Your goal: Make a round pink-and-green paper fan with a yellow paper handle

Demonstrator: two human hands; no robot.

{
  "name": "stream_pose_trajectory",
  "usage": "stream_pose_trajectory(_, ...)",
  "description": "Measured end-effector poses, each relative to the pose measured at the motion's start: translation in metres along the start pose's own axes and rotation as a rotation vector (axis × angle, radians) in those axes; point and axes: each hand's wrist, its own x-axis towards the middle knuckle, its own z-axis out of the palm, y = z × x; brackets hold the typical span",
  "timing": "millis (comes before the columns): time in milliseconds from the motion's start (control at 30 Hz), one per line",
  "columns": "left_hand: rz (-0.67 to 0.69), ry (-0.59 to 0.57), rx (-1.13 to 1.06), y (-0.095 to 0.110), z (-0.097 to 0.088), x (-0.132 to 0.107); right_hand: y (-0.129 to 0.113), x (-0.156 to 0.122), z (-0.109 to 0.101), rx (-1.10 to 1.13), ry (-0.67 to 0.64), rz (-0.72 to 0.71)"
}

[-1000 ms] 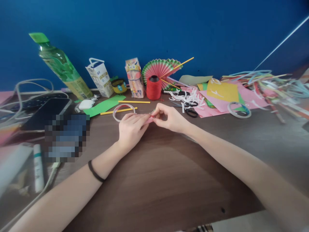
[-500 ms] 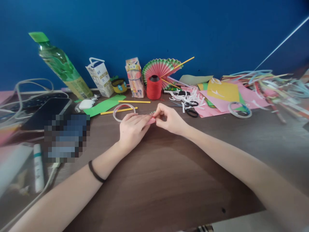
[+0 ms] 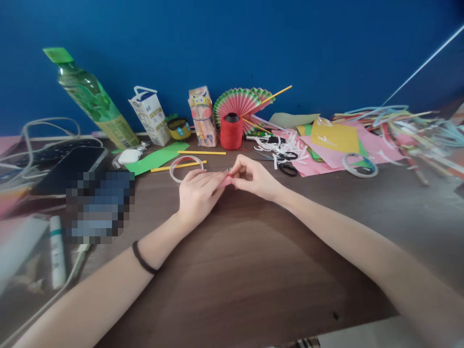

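Low over the desk, my left hand (image 3: 201,193) lies palm down with its fingers closed over a small pleated paper (image 3: 226,181), pink with a green and white edge. Most of that paper is hidden under the fingers. My right hand (image 3: 255,180) pinches with thumb and forefinger at the right end of the paper. A small red bit, perhaps thread, shows at those fingertips. Behind the hands stands a spool of red thread (image 3: 232,134). A finished-looking pink and green paper fan (image 3: 235,104) leans against the wall behind it.
A roll of clear tape (image 3: 173,173) and yellow sticks (image 3: 201,152) lie left of the hands. Scissors (image 3: 288,169) with white paper scraps and coloured sheets (image 3: 335,137) are at right. Cartons (image 3: 203,121), a green bottle (image 3: 97,104), phones and a marker (image 3: 57,251) stand or lie at left.
My right thumb has straightened slightly, and its fingertips have shifted a little at the end of the pleated paper. My left hand has stayed in place.
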Motion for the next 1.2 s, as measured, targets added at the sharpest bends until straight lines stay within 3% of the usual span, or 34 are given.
stream_pose_trajectory(233,0.019,-0.016,0.011,0.0002,-0.0003,0.0002,0.002,-0.0015,0.0037,-0.111,0.057,-0.005)
stream_pose_trajectory(500,0.092,0.047,0.051,0.0017,-0.0001,0.001,0.0025,-0.0041,0.0078,-0.239,0.135,-0.054)
stream_pose_trajectory(700,0.04,0.011,0.024,0.0014,-0.0009,0.0008,0.0033,-0.0028,0.0026,-0.138,0.044,-0.055)
stream_pose_trajectory(867,0.065,0.047,0.038,0.0,0.0006,-0.0006,0.0037,-0.002,0.0015,-0.048,0.002,-0.036)
stream_pose_trajectory(1200,0.094,0.045,0.055,-0.0002,0.0003,-0.0007,0.0039,-0.002,0.0014,-0.101,0.005,-0.049)
